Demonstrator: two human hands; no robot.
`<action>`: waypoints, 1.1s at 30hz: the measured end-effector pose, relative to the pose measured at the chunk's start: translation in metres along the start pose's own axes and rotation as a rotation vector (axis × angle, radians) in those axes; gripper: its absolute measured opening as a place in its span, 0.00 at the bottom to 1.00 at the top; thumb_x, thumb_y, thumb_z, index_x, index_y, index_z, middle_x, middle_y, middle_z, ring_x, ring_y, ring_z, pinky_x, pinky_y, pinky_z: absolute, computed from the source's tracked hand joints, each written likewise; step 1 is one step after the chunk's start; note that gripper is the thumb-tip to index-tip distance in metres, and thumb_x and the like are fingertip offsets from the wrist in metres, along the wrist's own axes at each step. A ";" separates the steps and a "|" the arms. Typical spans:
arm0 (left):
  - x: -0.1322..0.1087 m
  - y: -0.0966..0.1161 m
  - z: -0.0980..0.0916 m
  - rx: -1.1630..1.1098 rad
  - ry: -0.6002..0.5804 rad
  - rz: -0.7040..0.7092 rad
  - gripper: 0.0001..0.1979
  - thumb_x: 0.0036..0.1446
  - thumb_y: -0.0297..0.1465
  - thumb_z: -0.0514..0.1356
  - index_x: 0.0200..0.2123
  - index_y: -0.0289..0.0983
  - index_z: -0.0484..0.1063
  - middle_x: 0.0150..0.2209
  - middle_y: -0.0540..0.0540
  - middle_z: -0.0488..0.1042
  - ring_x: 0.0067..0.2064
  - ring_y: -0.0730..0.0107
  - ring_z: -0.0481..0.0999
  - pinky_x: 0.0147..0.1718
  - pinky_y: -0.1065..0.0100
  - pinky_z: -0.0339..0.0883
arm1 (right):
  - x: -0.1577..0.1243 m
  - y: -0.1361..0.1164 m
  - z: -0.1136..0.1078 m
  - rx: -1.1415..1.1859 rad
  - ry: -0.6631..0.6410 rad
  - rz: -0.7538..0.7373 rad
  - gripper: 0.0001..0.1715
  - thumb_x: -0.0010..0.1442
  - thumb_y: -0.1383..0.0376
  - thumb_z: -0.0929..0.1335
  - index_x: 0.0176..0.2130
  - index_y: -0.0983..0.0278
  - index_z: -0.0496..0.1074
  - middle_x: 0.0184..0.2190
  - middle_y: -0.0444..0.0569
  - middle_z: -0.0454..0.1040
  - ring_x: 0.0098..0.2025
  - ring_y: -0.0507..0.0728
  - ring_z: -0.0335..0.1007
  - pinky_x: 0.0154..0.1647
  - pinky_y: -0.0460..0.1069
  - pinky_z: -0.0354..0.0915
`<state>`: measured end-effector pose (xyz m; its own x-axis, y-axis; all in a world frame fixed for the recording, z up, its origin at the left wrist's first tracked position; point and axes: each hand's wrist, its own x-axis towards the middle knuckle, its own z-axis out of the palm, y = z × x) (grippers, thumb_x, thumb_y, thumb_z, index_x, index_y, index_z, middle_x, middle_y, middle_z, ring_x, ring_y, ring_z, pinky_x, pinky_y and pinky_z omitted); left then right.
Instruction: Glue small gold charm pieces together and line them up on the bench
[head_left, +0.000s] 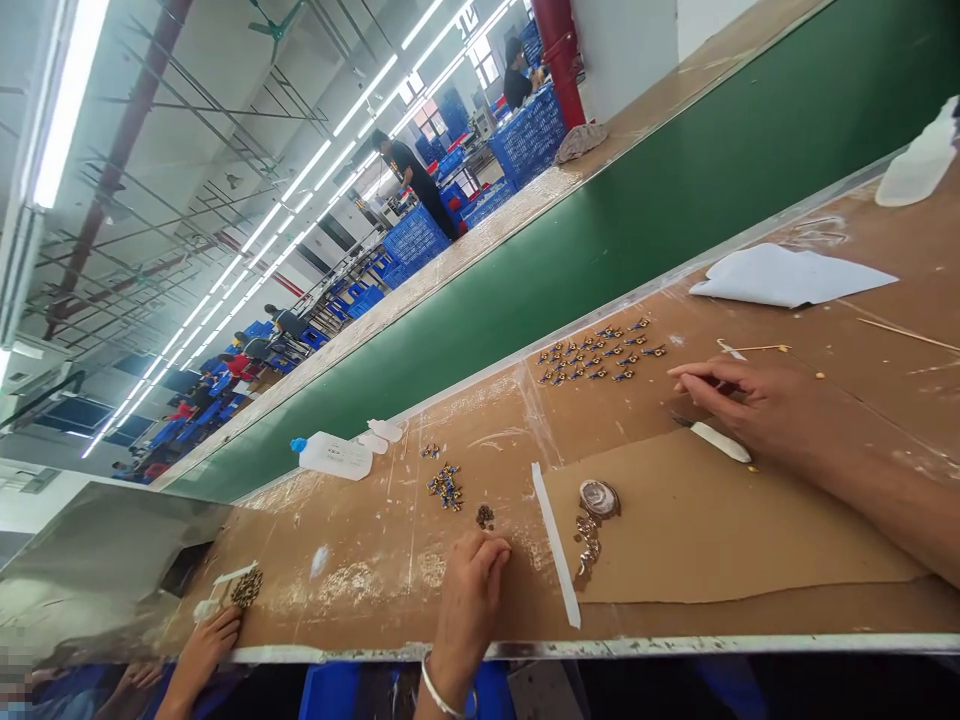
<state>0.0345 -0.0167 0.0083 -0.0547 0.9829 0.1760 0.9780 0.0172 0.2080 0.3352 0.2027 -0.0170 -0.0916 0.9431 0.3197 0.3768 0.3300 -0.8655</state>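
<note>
My left hand, with a bracelet at the wrist, rests low on the bench, its thumb and fingers pressed together. Just beyond its fingertips lies a small pile of dark brown pieces. My right hand hovers over the bench with thumb and forefinger pinched; anything between them is too small to see. Under it lies a white-handled tool at the edge of a cardboard sheet. Left of the right hand, small blue-and-gold pieces stand in rows. A heap of similar pieces is beyond the left hand.
A glossy puddle of glue sits on the cardboard, beside a white tape strip. A blue-capped bottle, white paper and another bottle line the green belt. A co-worker's hand touches pieces at left.
</note>
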 end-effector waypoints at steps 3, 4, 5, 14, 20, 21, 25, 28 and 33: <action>0.001 0.006 0.001 0.128 0.002 0.180 0.09 0.61 0.26 0.52 0.32 0.37 0.71 0.30 0.48 0.72 0.33 0.68 0.69 0.32 0.68 0.65 | -0.001 0.002 0.000 0.008 0.006 -0.018 0.19 0.54 0.53 0.63 0.34 0.61 0.76 0.27 0.45 0.76 0.23 0.50 0.66 0.24 0.45 0.60; 0.002 0.007 0.001 0.154 -0.002 0.213 0.09 0.61 0.24 0.51 0.33 0.37 0.70 0.31 0.47 0.72 0.33 0.68 0.68 0.32 0.67 0.65 | -0.002 0.004 0.000 0.009 0.009 -0.020 0.19 0.55 0.53 0.63 0.34 0.61 0.76 0.28 0.46 0.76 0.23 0.50 0.66 0.24 0.45 0.60; 0.004 0.007 0.001 0.173 -0.007 0.237 0.09 0.61 0.23 0.51 0.34 0.37 0.70 0.31 0.47 0.72 0.34 0.67 0.68 0.32 0.67 0.66 | -0.002 0.006 0.000 0.011 0.011 -0.020 0.19 0.55 0.53 0.62 0.34 0.61 0.76 0.28 0.46 0.76 0.24 0.50 0.66 0.25 0.45 0.60; 0.009 0.002 0.004 0.197 0.037 0.321 0.14 0.60 0.19 0.47 0.43 0.38 0.69 0.33 0.46 0.72 0.36 0.67 0.69 0.35 0.65 0.69 | -0.001 0.007 0.000 0.008 0.017 -0.039 0.19 0.54 0.54 0.62 0.33 0.62 0.76 0.26 0.45 0.75 0.19 0.48 0.61 0.21 0.45 0.57; 0.000 -0.017 0.003 0.019 0.147 0.088 0.13 0.61 0.28 0.51 0.40 0.41 0.75 0.32 0.46 0.75 0.35 0.67 0.72 0.34 0.66 0.68 | -0.002 0.006 0.000 -0.001 0.025 0.013 0.19 0.53 0.54 0.62 0.33 0.61 0.76 0.27 0.45 0.76 0.20 0.49 0.63 0.22 0.45 0.58; -0.002 -0.022 0.002 -0.025 0.181 -0.021 0.12 0.60 0.31 0.52 0.39 0.41 0.76 0.33 0.46 0.75 0.35 0.66 0.73 0.35 0.65 0.68 | -0.002 0.005 0.000 0.000 0.022 0.017 0.19 0.52 0.54 0.62 0.33 0.61 0.76 0.28 0.45 0.76 0.20 0.49 0.63 0.22 0.45 0.58; -0.005 -0.046 -0.004 -0.092 0.279 -0.361 0.13 0.57 0.38 0.55 0.34 0.40 0.77 0.36 0.43 0.77 0.37 0.62 0.76 0.38 0.61 0.69 | -0.002 -0.001 -0.002 -0.020 0.019 0.023 0.20 0.51 0.53 0.62 0.32 0.62 0.76 0.27 0.46 0.76 0.21 0.49 0.64 0.23 0.45 0.59; 0.000 -0.063 -0.004 -0.110 0.306 -0.455 0.13 0.55 0.39 0.55 0.33 0.39 0.77 0.34 0.43 0.78 0.36 0.62 0.77 0.38 0.61 0.70 | -0.002 -0.003 -0.002 -0.025 0.030 0.035 0.20 0.51 0.52 0.62 0.32 0.62 0.75 0.26 0.46 0.76 0.21 0.50 0.66 0.24 0.45 0.60; 0.018 -0.086 -0.001 -0.135 0.315 -0.526 0.14 0.54 0.38 0.55 0.35 0.37 0.77 0.36 0.43 0.79 0.37 0.62 0.77 0.39 0.62 0.70 | -0.002 0.002 0.001 -0.054 0.019 0.077 0.22 0.49 0.50 0.61 0.32 0.60 0.75 0.28 0.46 0.77 0.23 0.52 0.69 0.26 0.47 0.61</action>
<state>-0.0508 -0.0006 -0.0052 -0.5990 0.7472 0.2879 0.7708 0.4406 0.4601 0.3354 0.2017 -0.0195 -0.0429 0.9644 0.2610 0.4312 0.2535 -0.8659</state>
